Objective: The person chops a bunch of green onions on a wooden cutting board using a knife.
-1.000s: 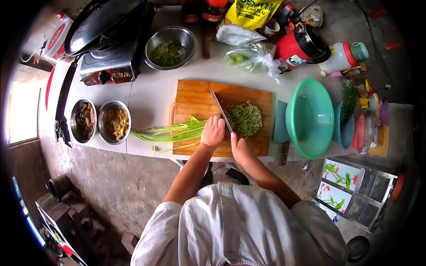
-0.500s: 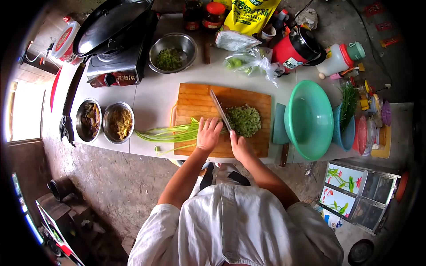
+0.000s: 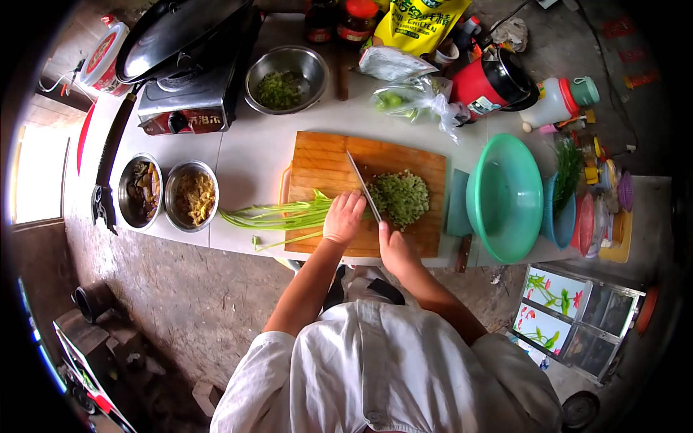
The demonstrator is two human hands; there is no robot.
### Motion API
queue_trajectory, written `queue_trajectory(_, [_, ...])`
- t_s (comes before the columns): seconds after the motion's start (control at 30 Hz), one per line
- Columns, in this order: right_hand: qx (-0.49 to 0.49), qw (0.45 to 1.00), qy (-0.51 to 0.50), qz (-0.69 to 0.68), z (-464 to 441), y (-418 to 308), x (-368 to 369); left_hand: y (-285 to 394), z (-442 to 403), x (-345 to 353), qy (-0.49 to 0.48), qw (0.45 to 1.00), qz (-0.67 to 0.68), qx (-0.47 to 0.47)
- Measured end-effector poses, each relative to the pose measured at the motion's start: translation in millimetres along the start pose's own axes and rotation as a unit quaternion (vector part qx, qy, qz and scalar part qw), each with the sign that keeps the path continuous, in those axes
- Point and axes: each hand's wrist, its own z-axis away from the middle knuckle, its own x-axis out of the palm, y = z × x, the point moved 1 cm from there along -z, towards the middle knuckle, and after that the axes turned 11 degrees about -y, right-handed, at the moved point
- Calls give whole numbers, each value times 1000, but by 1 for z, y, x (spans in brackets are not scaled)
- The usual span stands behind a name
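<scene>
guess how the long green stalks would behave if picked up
The stalks look long and thin, so they would probably droop at the ends. They lie loosely spread beside the left hand, so some may slip free. Being so slender, they are likely light.

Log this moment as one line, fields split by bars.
left hand: over green stalks | right hand: gripping knife | blade: beside chopped greens | surface: cutting board

The left hand [image 3: 345, 221], its fingers spread half a second ago, has drawn them together over the green stalks [image 3: 303, 212].
</scene>
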Motion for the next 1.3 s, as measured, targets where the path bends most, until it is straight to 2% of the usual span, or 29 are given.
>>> queue_trajectory(0.1, [8, 1000, -10, -1, -14, -5, 6, -1, 1, 0, 4, 1000, 4, 1])
queue_trajectory(0.23, [-35, 997, 31, -63, -19, 7, 1, 0, 0, -1, 18, 1000, 19, 2])
queue_trajectory(0.3, [-11, 998, -8, -64, -12, 8, -2, -1, 1, -1, 16, 1000, 23, 1])
queue_trajectory(0.33, [-31, 996, 4, -81, -1, 3, -7, -1, 1, -2, 13, 1000, 20, 1])
queue_trajectory(0.43, [-3, 1000, -5, -20, 2, 9, -1, 0, 0, -3, 9, 1000, 21, 0])
queue_trajectory(0.63, [4, 1000, 22, -8, -16, -8, 9, -1, 1, 0, 9, 1000, 27, -8])
queue_trajectory(0.83, [-46, 997, 57, -32, 2, 3, -3, -1, 2, -1, 14, 999, 32, -17])
queue_trajectory(0.87, [-40, 999, 13, -29, 8, 3, -7, -1, 2, -2, 10, 999, 24, -17])
queue_trajectory(1.07, [6, 1000, 7, 4, -19, -9, 16, -1, 1, 0, 15, 998, 48, -28])
queue_trajectory(1.17, [-30, 997, 41, -56, -25, 7, 19, 0, 0, -4, 26, 998, 52, -17])
queue_trajectory(1.3, [-29, 998, 12, -61, 1, 2, -2, -2, 1, -3, 25, 998, 52, -13])
